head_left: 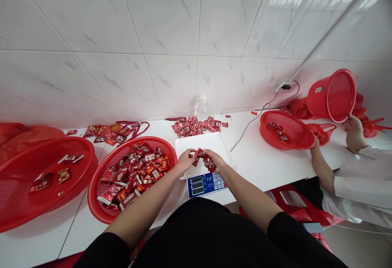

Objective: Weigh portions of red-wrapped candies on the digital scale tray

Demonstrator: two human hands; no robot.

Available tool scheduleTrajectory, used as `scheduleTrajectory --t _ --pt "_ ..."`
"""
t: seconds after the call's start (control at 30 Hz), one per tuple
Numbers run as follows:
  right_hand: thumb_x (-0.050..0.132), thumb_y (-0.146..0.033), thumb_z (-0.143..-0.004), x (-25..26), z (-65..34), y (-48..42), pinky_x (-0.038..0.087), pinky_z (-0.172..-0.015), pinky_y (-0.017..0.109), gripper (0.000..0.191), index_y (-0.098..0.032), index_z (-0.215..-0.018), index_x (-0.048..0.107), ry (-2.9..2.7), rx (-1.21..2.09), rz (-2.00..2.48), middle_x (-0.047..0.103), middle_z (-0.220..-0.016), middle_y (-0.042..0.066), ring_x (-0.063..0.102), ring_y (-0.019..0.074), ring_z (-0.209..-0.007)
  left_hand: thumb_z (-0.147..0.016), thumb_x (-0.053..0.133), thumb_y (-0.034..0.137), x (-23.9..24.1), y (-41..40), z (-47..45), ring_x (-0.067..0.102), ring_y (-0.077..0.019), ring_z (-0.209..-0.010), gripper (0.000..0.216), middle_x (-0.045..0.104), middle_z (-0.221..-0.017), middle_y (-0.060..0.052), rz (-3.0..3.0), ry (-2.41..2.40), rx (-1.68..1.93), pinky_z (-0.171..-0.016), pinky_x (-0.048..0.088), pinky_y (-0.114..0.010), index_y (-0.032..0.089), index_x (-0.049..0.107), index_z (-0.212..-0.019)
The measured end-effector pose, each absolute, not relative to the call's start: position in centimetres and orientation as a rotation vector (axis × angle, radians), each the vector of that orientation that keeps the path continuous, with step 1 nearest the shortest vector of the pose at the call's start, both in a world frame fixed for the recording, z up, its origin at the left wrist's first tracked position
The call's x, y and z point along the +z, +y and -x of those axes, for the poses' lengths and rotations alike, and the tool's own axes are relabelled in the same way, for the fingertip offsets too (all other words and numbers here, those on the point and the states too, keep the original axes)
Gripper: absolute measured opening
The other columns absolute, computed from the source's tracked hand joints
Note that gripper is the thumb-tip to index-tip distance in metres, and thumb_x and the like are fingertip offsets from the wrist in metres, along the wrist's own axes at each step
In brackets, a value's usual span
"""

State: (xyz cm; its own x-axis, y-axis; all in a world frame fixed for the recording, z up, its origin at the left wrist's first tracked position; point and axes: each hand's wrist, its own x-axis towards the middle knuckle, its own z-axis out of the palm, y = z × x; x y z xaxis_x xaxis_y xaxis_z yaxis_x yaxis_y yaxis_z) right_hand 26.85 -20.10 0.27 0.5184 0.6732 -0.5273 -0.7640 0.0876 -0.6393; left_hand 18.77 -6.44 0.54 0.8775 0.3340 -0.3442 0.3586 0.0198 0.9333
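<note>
My left hand point(184, 160) and my right hand point(216, 160) meet above the white tray point(220, 145) of a small weighing scale point(206, 184). Both are closed on a bunch of small red wrapped candies point(203, 158) held between them. Just left of my left hand stands a red mesh basket point(101, 207) heaped with several more red candy packets point(134, 174).
A big red basket point(18, 202) with a few packets sits at far left. Loose packets lie by the wall point(196, 126) and at back left point(108, 132). At right another person's hands hold a red basket point(294, 131) and a tilted red bucket point(332, 95). A cable point(260, 111) runs to a wall socket.
</note>
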Motion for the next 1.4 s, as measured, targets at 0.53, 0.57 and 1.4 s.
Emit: scheduleTrajectory --t 0.53,0.57,1.4 --pt "0.059 -0.047 -0.079 -0.9 -25.3 -17.9 0.049 -0.052 0.022 0.030 -0.017 -0.082 0.059 0.290 0.973 0.846 0.065 -0.065 0.001 0.063 0.0137 -0.059 -0.078 0.051 0.019 3.7 -9.4 -18.9 0.063 -0.0147 -0.071 0.032 0.067 -0.081 -0.004 -1.718 0.535 -0.022 -0.066 0.050 -0.026 0.016 0.058 -0.109" --pt "0.058 -0.046 -0.080 -0.9 -25.4 -18.0 0.050 -0.054 0.022 0.030 -0.016 -0.081 0.059 0.290 0.996 0.793 0.066 -0.066 0.001 0.064 0.0138 -0.060 -0.080 0.051 0.022 3.7 -9.5 -18.8 0.064 -0.0159 -0.075 0.032 0.068 -0.085 -0.005 -1.781 0.514 -0.027 -0.069 0.051 -0.028 0.016 0.058 -0.111" --pt "0.055 -0.046 -0.084 1.7 -26.7 -21.1 0.050 -0.089 0.043 0.029 -0.020 -0.089 0.066 0.251 0.906 0.294 0.069 -0.099 0.006 0.063 0.0206 -0.101 -0.089 0.045 0.043 5.8 -8.9 -17.2 0.058 -0.0185 -0.101 0.051 0.027 -0.146 -0.009 -2.324 0.147 0.193 -0.084 0.053 -0.034 0.029 0.040 -0.138"
